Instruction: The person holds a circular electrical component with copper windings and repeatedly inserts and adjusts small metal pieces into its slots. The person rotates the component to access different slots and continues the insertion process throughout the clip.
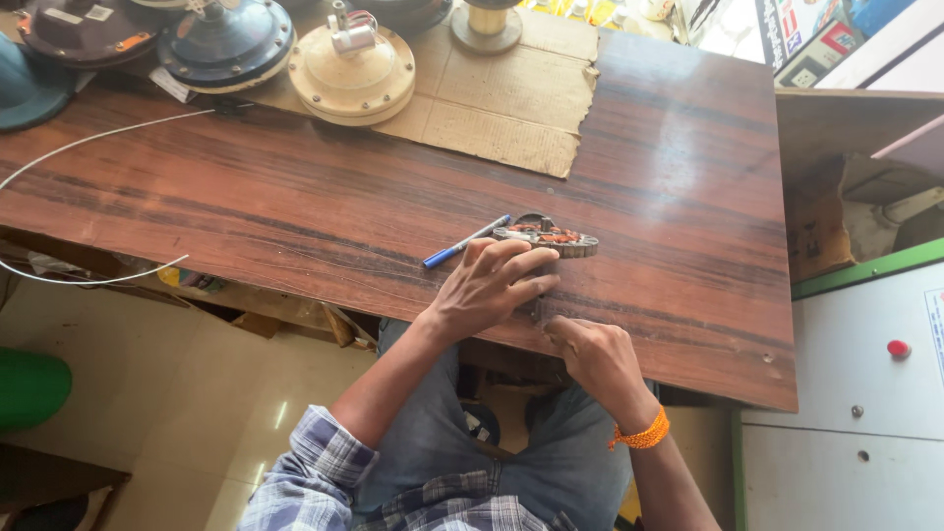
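Observation:
A round metal stator (547,236) with copper-coloured windings lies flat on the dark wooden table (324,211) near its front edge. My left hand (489,285) rests on the table just in front of the stator, its fingertips touching the rim. My right hand (590,356) is at the table's front edge, fingers curled and pinched together close to the left hand; I cannot tell what, if anything, is between them. A blue and white pen (465,242) lies just left of the stator.
Several round fan motor housings, cream (351,77), blue (226,44) and dark (84,29), stand at the back on a cardboard sheet (501,98). A white wire (88,143) loops off the left edge. A white cabinet (851,393) stands at right.

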